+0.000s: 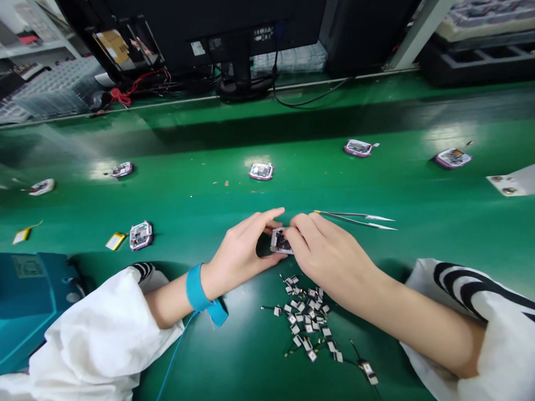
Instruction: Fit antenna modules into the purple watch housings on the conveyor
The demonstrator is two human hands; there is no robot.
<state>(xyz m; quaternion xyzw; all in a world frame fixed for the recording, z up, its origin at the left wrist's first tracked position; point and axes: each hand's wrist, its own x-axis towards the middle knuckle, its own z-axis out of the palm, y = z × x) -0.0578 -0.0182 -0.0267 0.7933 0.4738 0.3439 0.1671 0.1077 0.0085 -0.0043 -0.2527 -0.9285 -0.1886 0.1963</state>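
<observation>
My left hand (243,241) grips a small open electronic device (280,241) between thumb and fingers, its white casing showing a dark circuit board inside. My right hand (331,253) has its fingers closed at the device's right side, hiding that part. Behind my right knuckles, a pair of tweezers (359,219) points to the right; whether the hand touches it I cannot tell. Just below both hands lies a loose heap of small modules (307,314) with short black leads. One larger module with leads (369,372) lies apart, at the lower right.
More open devices (261,172) are spread across the green bench (225,364). One at left (140,235) sits beside a yellow battery (115,240). A teal machine (27,314) stands at the left. A blue wrist strap (194,287) trails a cord. A monitor (213,26) stands behind.
</observation>
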